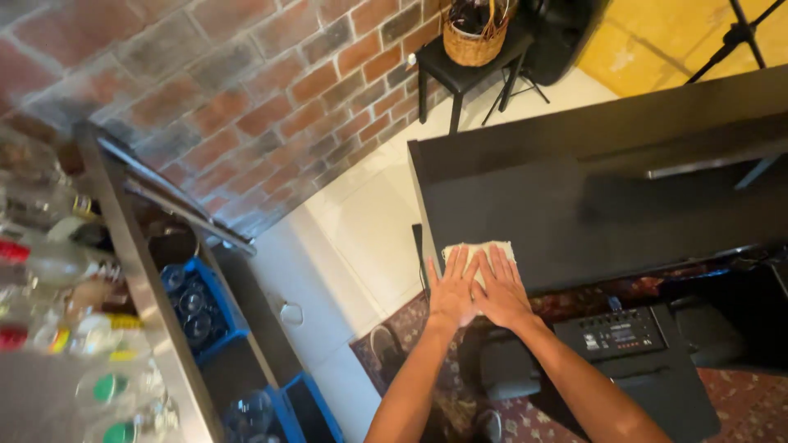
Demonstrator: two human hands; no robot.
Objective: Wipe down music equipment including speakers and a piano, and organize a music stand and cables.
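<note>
My fingers (460, 264) lie flat and spread, clenching nothing: both palms press down on a pale folded cloth (483, 250) at the near left corner of a black counter (591, 205). My left hand (452, 294) and right hand (499, 291) sit side by side, thumbs touching or nearly so; the cloth shows only beyond the fingertips, the rest hidden under the hands.

I judge the main risk to be the cloth's position. It lies right at the counter's corner, so a push toward the left or the near edge could carry it, and my hands, off the top. Flat palms give no grip, so a bunched fold could slip out from under them.

Below the counter edge, just beside my right forearm, stands a black device with small knobs (620, 335); a dropped cloth or a slipping arm could strike it. A patterned rug (394, 344) covers the floor beneath.

Well apart to the left, a steel shelf (135, 271) carries bottles (49, 262), and blue crates (217, 312) hold glasses; a wide swing of my left elbow seems unlikely to reach them. A wicker basket (474, 41) rests on a dark stool far off.
</note>
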